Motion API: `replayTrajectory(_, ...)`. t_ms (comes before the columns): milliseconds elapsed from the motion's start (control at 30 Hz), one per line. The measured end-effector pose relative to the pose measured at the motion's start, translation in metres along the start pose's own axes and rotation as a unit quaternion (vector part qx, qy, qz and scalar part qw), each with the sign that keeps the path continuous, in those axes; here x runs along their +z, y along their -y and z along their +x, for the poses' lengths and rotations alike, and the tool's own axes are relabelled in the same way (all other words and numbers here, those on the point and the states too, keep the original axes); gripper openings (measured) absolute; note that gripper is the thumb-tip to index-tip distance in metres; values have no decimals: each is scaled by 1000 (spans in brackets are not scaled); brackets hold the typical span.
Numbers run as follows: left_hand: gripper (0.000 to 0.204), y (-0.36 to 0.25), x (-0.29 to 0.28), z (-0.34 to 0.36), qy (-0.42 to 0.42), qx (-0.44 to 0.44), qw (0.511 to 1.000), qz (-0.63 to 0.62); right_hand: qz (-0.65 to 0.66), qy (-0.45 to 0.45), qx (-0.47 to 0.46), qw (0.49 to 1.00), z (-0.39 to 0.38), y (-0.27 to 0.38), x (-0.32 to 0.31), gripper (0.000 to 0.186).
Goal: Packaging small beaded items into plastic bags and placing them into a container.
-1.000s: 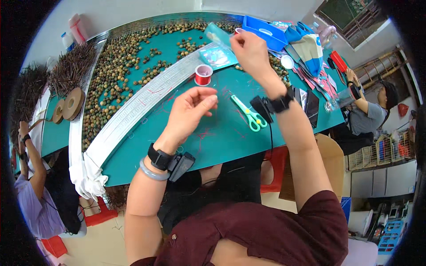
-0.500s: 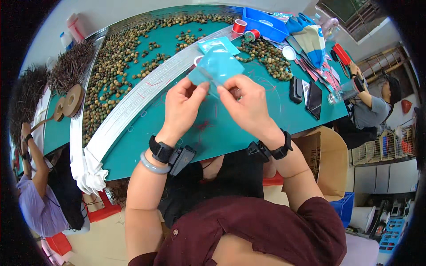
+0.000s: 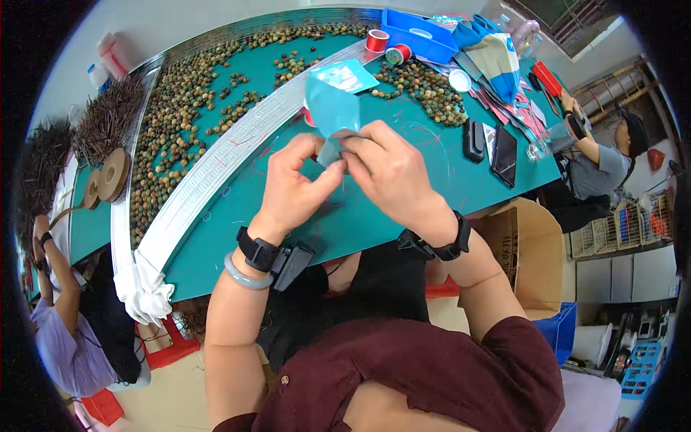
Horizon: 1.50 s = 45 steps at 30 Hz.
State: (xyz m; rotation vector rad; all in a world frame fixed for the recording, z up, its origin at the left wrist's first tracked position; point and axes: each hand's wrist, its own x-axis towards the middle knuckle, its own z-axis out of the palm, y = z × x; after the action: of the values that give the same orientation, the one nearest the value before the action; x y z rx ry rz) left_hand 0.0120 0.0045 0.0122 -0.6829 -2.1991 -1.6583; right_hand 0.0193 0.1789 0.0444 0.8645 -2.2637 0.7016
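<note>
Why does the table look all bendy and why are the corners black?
Head view: a fisheye lens bows the green table's edge and the white strip, and leaves a black ring round the picture. Light is even and soft, with no glare. Both hands, left hand and right hand, on the teal pouch look sharp.

Both forearms enter from the lower edge and converge above the table; left hand (image 3: 295,183) raised, fingers curled, thumb and forefinger pinched; right hand (image 3: 389,169) opposite, palm down, fingertips meeting the left's; each wrist carries a dark band; left also a pale bangle.
</note>
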Motion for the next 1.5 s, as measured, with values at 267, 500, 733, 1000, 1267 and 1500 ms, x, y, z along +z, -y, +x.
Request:
replayTrajectory(267,95,-7,9,2,-13,135,987,89,211,132,162,955,2,0,-30,31)
replayTrajectory(500,107,3,4,1,56,122,980,149,239,143,216,936,-3,-4,-20,28)
replayTrajectory(733,97,-2,8,-1,41,98,986,125,342,169,269,884,-5,1,-13,16)
replayTrajectory(1000,87,-2,7,-1,104,86,977,164,147,251,116,950,-1,-8,-8,15)
replayTrajectory(1267,80,-3,5,1,81,73,981,158,236,187,163,940,-4,-29,-20,16)
replayTrajectory(1500,77,-1,5,1,49,55,985,155,-252,229,299,891,2,-175,-52,35)
